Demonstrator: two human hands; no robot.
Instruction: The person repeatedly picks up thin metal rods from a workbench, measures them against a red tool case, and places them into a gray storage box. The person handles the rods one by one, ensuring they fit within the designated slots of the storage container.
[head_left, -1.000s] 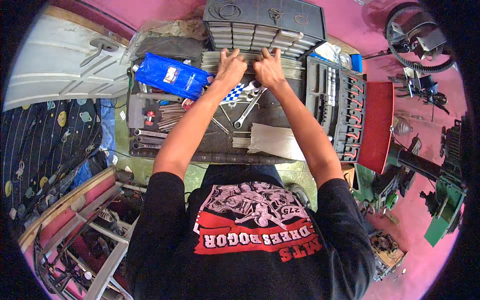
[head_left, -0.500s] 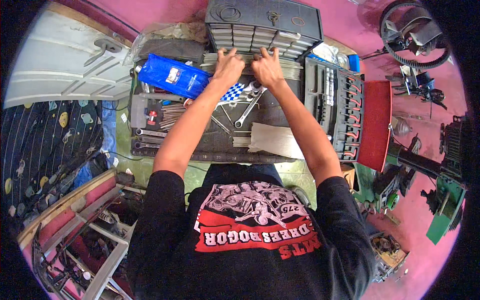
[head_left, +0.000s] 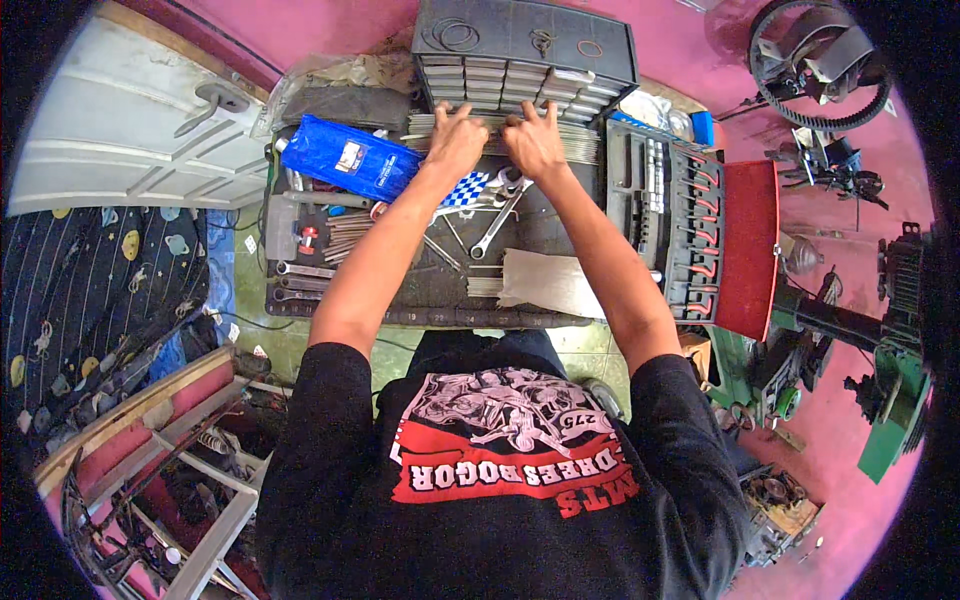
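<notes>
A layer of long, thin, greyish rods lies crosswise on the dark workbench, against the foot of a drawer cabinet. My left hand bends its fingers over the rods from above, left of their middle. A short gap away, my right hand grips them the same way. My thumbs and the undersides of my fingers are hidden. Between my forearms lie a combination wrench and a torn whitish packet with thin rods poking out of its left end. A blue pouch rests beside my left wrist.
An open socket set case with a red lid flanks my right arm. To the left are brownish rods, more wrenches and a white door. A metal frame stands at lower left.
Both hands stay on the rods, with barely any movement of the fingers. The whole view has shifted slightly.
</notes>
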